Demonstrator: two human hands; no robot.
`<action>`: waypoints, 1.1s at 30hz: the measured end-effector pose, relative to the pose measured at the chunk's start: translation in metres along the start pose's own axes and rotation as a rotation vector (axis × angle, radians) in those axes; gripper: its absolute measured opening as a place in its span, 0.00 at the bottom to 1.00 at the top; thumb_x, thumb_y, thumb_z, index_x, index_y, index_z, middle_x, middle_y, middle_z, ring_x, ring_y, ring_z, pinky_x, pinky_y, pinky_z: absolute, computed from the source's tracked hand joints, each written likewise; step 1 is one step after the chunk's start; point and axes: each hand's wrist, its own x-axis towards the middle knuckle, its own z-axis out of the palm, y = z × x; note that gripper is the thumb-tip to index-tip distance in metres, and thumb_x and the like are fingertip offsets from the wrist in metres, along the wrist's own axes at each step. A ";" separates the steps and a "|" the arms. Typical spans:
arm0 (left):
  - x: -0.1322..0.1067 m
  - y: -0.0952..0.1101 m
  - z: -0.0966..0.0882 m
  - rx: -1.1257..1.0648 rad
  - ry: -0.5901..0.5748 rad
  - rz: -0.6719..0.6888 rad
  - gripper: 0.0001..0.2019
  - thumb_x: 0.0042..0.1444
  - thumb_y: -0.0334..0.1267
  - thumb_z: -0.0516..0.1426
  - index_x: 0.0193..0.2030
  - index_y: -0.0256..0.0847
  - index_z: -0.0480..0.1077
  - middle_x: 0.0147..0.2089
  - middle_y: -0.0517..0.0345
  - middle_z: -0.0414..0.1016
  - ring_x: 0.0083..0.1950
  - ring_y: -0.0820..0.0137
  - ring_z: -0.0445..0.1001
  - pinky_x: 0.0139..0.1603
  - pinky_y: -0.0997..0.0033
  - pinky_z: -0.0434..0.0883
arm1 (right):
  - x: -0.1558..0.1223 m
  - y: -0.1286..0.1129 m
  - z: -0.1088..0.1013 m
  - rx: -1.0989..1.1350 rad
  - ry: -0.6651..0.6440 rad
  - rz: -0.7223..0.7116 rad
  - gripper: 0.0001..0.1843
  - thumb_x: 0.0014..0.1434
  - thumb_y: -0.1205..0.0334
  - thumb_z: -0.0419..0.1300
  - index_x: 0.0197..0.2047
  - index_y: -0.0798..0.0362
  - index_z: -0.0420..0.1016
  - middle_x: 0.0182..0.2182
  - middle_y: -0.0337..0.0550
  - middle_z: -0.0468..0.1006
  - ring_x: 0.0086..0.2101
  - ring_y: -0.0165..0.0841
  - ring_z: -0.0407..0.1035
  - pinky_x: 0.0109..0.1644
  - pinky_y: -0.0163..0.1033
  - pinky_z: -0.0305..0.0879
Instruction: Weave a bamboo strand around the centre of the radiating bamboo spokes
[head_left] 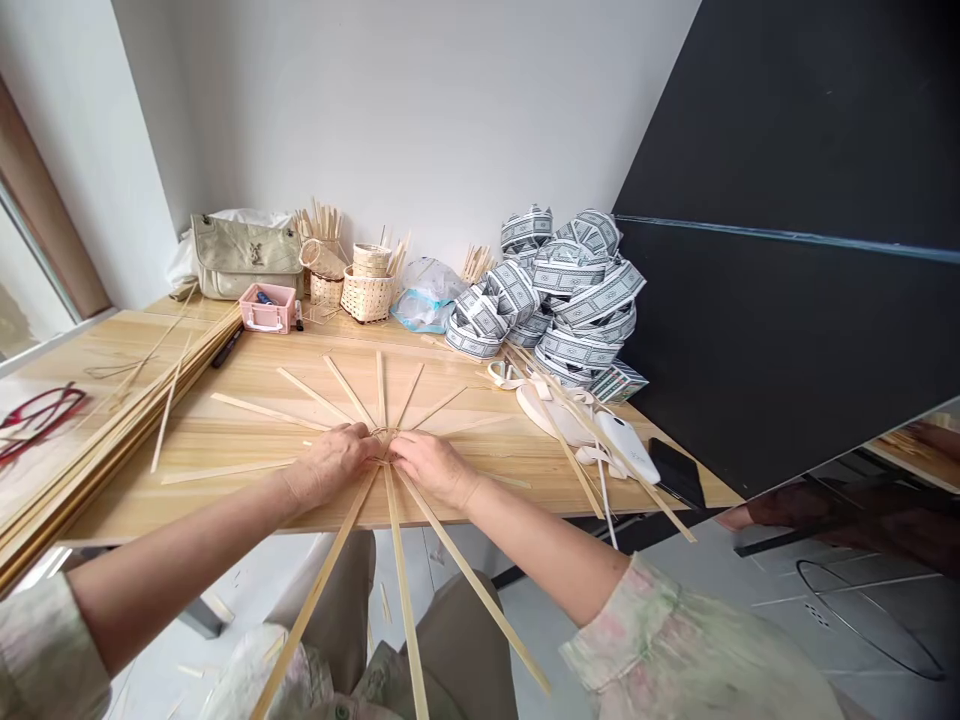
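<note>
Okay, left hand [334, 465] and right hand [431, 470] both half-open, not gripping, fingers pressing down on crossed bamboo strips [381, 390] at their hub, on the wooden tabletop [172, 500].

A long, light pine-wood table [225, 445] runs across the view against a white wall. On its near part, flat pale bamboo strips [379, 390] fan outward from one central crossing like sun rays. A thick stack of long bamboo strips [97, 450] lies along the left end. Toward the wall sit an olive quilted handbag [246, 258], a small pink plastic box [268, 308], a small round woven bamboo basket [367, 298], and a crumpled clear plastic bag [427, 297]. To the right are heaped rolls of black-and-white patterned ribbon [577, 290] and a black smartphone [675, 472].
</note>
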 end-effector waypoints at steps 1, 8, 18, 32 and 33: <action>0.000 0.000 0.000 -0.011 0.006 0.002 0.06 0.52 0.29 0.51 0.33 0.40 0.68 0.33 0.55 0.66 0.36 0.66 0.67 0.36 0.70 0.64 | 0.000 -0.002 0.000 0.001 0.005 0.016 0.05 0.52 0.72 0.52 0.31 0.55 0.67 0.32 0.41 0.70 0.36 0.30 0.64 0.41 0.34 0.61; -0.004 0.003 -0.004 -0.088 0.034 0.065 0.07 0.52 0.27 0.51 0.34 0.39 0.68 0.33 0.55 0.68 0.38 0.67 0.65 0.39 0.71 0.64 | 0.001 -0.012 0.000 0.009 -0.007 0.138 0.07 0.53 0.73 0.50 0.29 0.55 0.67 0.30 0.41 0.71 0.34 0.30 0.65 0.38 0.34 0.60; -0.001 0.008 -0.006 -0.024 0.006 0.032 0.07 0.53 0.28 0.50 0.33 0.38 0.68 0.33 0.55 0.69 0.37 0.68 0.66 0.39 0.72 0.64 | 0.002 -0.015 0.000 0.054 0.014 0.199 0.09 0.52 0.73 0.48 0.29 0.54 0.66 0.29 0.40 0.70 0.32 0.30 0.64 0.34 0.33 0.57; 0.003 0.009 -0.021 -0.087 -0.054 -0.088 0.03 0.48 0.28 0.51 0.28 0.37 0.65 0.33 0.57 0.64 0.32 0.73 0.66 0.34 0.75 0.64 | 0.020 -0.026 0.001 0.302 0.086 0.230 0.04 0.45 0.67 0.60 0.28 0.54 0.69 0.28 0.38 0.69 0.32 0.29 0.64 0.34 0.32 0.57; 0.003 0.008 -0.021 -0.098 -0.039 -0.090 0.02 0.48 0.28 0.52 0.28 0.36 0.64 0.32 0.58 0.64 0.32 0.73 0.66 0.34 0.75 0.64 | 0.021 -0.027 0.004 0.305 0.086 0.249 0.04 0.45 0.66 0.60 0.28 0.54 0.70 0.28 0.38 0.70 0.32 0.29 0.64 0.34 0.32 0.56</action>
